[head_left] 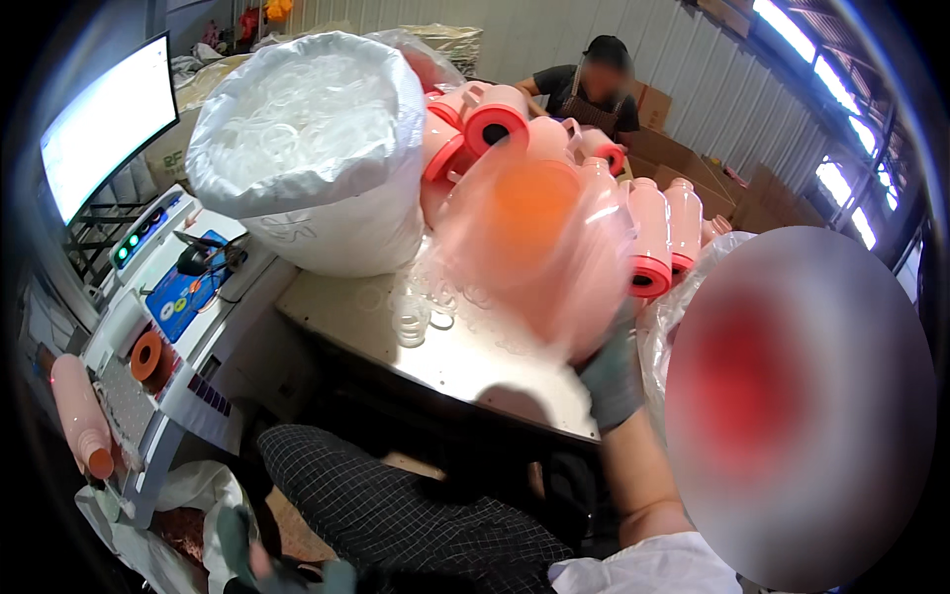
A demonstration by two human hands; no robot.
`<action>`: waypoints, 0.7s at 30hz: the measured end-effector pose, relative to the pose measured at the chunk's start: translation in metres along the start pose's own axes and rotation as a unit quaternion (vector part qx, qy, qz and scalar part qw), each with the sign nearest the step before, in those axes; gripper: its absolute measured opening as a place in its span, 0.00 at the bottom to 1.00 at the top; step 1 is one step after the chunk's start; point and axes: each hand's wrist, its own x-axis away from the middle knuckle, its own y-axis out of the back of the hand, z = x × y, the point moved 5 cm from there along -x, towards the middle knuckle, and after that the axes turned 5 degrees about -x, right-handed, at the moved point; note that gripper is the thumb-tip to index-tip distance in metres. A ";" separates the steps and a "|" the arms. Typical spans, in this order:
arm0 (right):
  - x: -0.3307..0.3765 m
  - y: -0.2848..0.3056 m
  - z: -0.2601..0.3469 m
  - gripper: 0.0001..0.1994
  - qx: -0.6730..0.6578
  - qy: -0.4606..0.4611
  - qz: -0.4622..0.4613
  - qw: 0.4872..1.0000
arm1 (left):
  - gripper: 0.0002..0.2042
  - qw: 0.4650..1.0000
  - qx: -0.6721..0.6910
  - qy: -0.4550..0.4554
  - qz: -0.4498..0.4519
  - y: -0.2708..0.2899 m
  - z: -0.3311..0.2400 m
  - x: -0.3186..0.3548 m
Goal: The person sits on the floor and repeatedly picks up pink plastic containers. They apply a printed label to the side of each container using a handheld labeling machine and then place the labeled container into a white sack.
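Nearest us, our left hand (277, 572) blurs low in the view, and we cannot tell whether its fingers are apart or together. Beside it, an open white bag (223, 485) holds reddish-brown material. Our right hand (614, 381), in a grey glove, appears clamped on the lower edge of a blurred pink vessel (515, 257), though its fingertips are hidden. The vessel is above the white tabletop (465, 371); we judge it light, fairly stiff and slick, best held around its side wall. Clear rings (410, 322) lie loose beyond our hand, near a white sack (327, 233) heaped with similar clear rings. Farther back, pink bottles (650, 223) with red rims stand grouped.
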 end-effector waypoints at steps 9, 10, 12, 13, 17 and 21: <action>-0.027 0.081 0.124 0.24 0.372 0.121 -0.210 0.896 | 0.30 0.962 -0.238 -0.039 0.129 0.005 -0.001 0.008; -0.030 0.068 0.094 0.23 0.414 0.101 -0.206 0.881 | 0.30 0.957 -0.263 -0.071 0.095 0.017 0.009 0.015; -0.027 0.029 0.023 0.23 0.480 0.064 -0.175 0.857 | 0.29 0.953 -0.300 -0.020 0.019 0.059 0.020 0.028; -0.023 0.010 -0.006 0.23 0.503 0.052 -0.151 0.849 | 0.28 0.957 -0.289 0.000 -0.034 0.080 0.030 0.038; -0.017 -0.052 -0.082 0.23 0.561 0.024 -0.056 0.826 | 0.22 0.839 -0.385 0.124 -0.364 0.205 0.094 0.094; -0.018 -0.106 -0.150 0.22 0.583 -0.004 0.036 0.811 | 0.34 0.611 -0.410 0.409 -0.539 0.372 0.228 0.281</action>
